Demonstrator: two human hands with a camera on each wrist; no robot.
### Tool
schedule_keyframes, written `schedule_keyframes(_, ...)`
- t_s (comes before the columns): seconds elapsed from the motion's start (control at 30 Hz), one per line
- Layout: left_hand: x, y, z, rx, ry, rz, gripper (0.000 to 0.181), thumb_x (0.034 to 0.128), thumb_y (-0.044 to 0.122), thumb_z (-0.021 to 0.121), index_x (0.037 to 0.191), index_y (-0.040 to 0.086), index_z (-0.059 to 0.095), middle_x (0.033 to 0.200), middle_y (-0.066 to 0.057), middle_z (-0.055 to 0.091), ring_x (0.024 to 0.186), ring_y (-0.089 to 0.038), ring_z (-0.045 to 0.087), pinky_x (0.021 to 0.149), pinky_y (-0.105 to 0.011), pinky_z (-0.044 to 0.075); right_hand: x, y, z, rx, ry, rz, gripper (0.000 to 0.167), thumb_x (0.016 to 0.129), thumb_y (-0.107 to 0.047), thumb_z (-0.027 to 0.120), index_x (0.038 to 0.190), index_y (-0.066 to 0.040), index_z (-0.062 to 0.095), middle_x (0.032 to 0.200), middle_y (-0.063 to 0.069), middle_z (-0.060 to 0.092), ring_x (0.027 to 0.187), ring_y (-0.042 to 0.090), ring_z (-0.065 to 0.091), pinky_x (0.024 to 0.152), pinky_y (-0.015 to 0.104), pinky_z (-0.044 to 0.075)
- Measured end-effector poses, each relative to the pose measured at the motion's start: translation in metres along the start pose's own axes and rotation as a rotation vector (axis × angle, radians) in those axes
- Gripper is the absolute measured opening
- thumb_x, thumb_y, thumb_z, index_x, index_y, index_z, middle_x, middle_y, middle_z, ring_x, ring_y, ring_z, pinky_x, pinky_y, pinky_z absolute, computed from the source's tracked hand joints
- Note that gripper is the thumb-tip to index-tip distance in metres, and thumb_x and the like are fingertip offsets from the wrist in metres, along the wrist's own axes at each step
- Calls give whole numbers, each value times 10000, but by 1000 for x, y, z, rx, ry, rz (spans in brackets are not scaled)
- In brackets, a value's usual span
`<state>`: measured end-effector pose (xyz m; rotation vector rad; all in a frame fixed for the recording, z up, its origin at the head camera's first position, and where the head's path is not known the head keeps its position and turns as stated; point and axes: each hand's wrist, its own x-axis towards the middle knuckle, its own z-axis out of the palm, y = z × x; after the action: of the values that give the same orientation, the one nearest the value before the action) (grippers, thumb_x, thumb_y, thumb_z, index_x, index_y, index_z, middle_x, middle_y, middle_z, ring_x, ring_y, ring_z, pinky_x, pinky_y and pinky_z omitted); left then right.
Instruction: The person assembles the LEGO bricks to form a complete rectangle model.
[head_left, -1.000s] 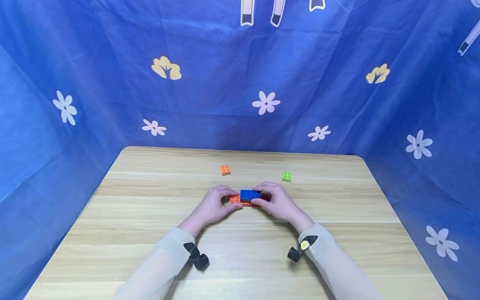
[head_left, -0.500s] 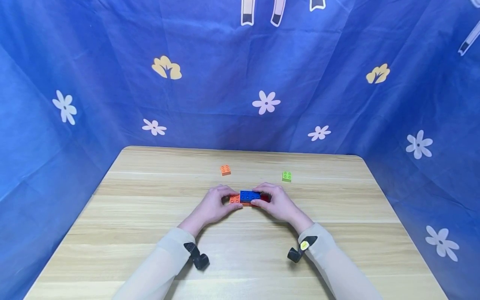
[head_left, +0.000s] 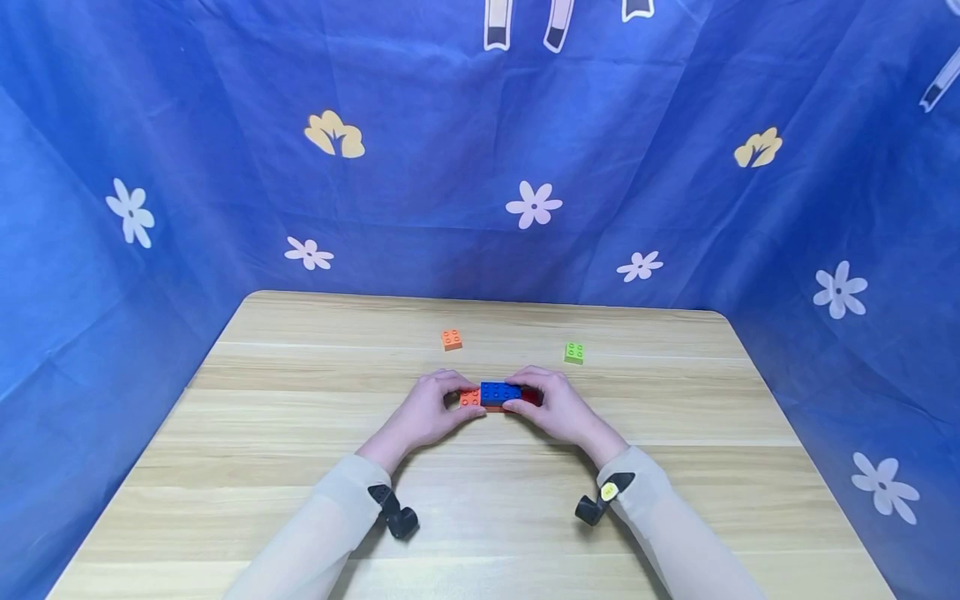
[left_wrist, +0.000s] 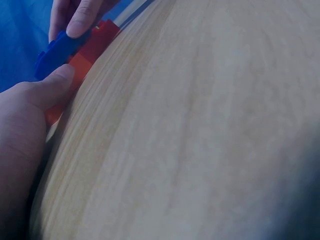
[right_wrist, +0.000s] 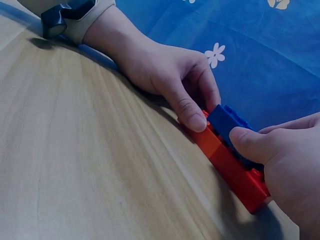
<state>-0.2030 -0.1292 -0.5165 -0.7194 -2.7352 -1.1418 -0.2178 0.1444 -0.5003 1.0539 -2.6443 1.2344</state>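
Observation:
My left hand (head_left: 429, 408) grips the left end of an orange toy brick (head_left: 469, 400) between thumb and fingers. A red toy brick (right_wrist: 245, 186) lies end to end with it on the table, making one low row. Over where they meet, a blue toy brick (head_left: 498, 392) lies across both, pinched by my right hand (head_left: 557, 405). Some studs show under the blue brick's edge in the right wrist view, so I cannot tell whether it is fully seated. My right hand hides most of the red brick in the head view.
Behind the hands, a small orange brick (head_left: 452, 339) and a small lime green brick (head_left: 573, 353) lie apart on the wooden table (head_left: 480, 517). A blue patterned cloth (head_left: 435, 217) rises behind the table and along both sides.
The blue brick has come down slightly and a touch toward me over the row, covering orange studs that showed beneath it. Both hands have stayed almost in place.

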Motion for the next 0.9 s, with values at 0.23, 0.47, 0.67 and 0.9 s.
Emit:
schedule_keyframes(0.23,0,1,1,-4,4,3,464,890,428,871,1239,133,789,1134,42,733,1086,-164,653,1001,-407,511,-2,2,2,-31,7,-4,375,974,-287,807,1310,-131,750,1235,-43,720,1163,143,669,1037,403,533)
schedule_keyframes(0.47,2,0,1,-5,-10,-5,483,877,437,880,1244,136,787,1148,40,733,1095,-170,659,1006,-416,513,-3,-2,0,-51,8,3,369,974,-293,807,1305,-138,754,1235,-36,723,1158,149,672,1025,397,541)
schedule_keyframes(0.67,6,5,-1,-56,-36,-21,582,883,506,855,1332,152,746,1283,4,724,1237,-205,642,1096,-424,478,-2,-1,0,-63,6,-2,374,970,-300,812,1297,-128,757,1245,-9,733,1175,160,677,1035,385,537)
schedule_keyframes(0.9,10,11,2,-157,-30,-13,505,928,457,826,1335,169,751,1286,40,729,1227,-150,648,1055,-390,513,-2,1,1,-68,11,-16,375,969,-307,811,1292,-123,760,1253,18,744,1184,164,685,1033,374,543)
